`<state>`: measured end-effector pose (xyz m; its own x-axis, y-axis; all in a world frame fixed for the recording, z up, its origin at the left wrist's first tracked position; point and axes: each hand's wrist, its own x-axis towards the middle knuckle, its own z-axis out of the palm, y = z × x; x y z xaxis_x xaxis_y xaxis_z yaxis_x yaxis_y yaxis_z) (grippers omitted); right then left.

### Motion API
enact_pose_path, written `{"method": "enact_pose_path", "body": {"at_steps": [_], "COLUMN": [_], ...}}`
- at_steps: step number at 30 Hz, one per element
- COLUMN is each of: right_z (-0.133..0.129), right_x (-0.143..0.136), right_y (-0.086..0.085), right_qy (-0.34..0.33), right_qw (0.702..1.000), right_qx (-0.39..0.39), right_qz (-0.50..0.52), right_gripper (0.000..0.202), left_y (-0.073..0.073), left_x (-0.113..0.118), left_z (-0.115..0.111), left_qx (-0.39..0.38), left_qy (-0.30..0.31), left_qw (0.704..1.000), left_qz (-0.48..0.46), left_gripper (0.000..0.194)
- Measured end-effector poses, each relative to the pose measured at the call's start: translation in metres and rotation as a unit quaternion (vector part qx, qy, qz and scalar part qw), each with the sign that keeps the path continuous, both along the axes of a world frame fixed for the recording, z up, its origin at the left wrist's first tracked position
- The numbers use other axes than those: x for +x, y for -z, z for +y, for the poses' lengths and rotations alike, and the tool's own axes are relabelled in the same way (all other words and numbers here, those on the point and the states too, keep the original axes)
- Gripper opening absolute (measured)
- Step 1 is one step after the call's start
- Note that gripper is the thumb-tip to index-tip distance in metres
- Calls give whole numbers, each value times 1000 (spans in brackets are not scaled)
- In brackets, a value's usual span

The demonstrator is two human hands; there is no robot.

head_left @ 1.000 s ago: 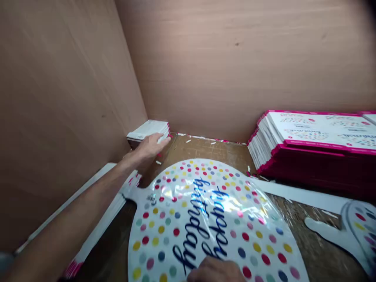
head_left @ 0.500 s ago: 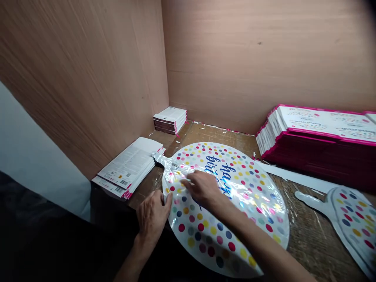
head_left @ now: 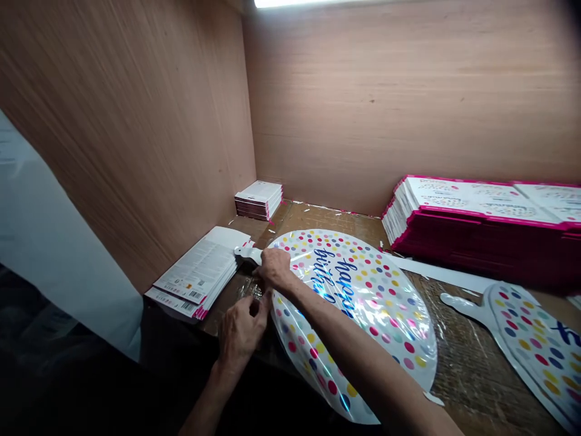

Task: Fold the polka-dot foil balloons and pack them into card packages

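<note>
A flat, round foil balloon [head_left: 381,290] with coloured dots and blue "happy birthday" lettering lies on the table, its front edge hanging over. My right hand [head_left: 275,267] is closed on the balloon close to its neck, fingers bent down and partly hidden. Just below, my left hand [head_left: 242,327] pinches the balloon's near left edge between thumb and fingers. The silvery neck tab sticks out to the left, beside a stack of printed cards [head_left: 200,266].
A small stack of cards [head_left: 258,192] stands in the back corner. Pink-edged printed cartons [head_left: 476,200] are piled at the right rear. More dotted foil balloons [head_left: 521,327] lie at the right. Wooden panels [head_left: 318,109] close off the left and back.
My right hand has moved left from the balloon's face to near its neck. The balloon's near left edge has been lifted and folded up somewhat. The camera view has tilted upward a little.
</note>
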<state>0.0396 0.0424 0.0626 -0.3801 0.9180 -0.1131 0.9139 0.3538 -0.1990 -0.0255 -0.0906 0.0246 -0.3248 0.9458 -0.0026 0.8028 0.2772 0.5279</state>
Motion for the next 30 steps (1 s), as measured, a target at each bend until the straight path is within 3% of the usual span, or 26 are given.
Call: {"method": "enact_pose_path", "body": {"at_steps": [4,6,11,16,23,30], "right_z": [7,7,1,-1,3,-13], "right_x": [24,32,44,48,52,69], "right_y": [12,19,34,40,44,44], "right_qy": [37,38,47,42,25,103], "right_qw": [994,988,968,948,913,858], "right_qx": [-50,-84,-110,-118,-175,-208], "right_qz": [85,125,219,291,367,459], "right_gripper": [27,20,15,18,8,22], "left_y": [-3,-9,-16,-6,7,22], "left_x": [-13,-15,-13,-21,-18,-17], "left_z": [21,36,67,85,101,110], "left_qx": [111,132,39,-7,1,13], "left_qy": [-25,-16,55,59,31,-4], "left_qw": [993,990,995,998,997,997], "left_qz": [18,39,74,7,-73,-73], "left_gripper": [32,27,33,30,40,38]}}
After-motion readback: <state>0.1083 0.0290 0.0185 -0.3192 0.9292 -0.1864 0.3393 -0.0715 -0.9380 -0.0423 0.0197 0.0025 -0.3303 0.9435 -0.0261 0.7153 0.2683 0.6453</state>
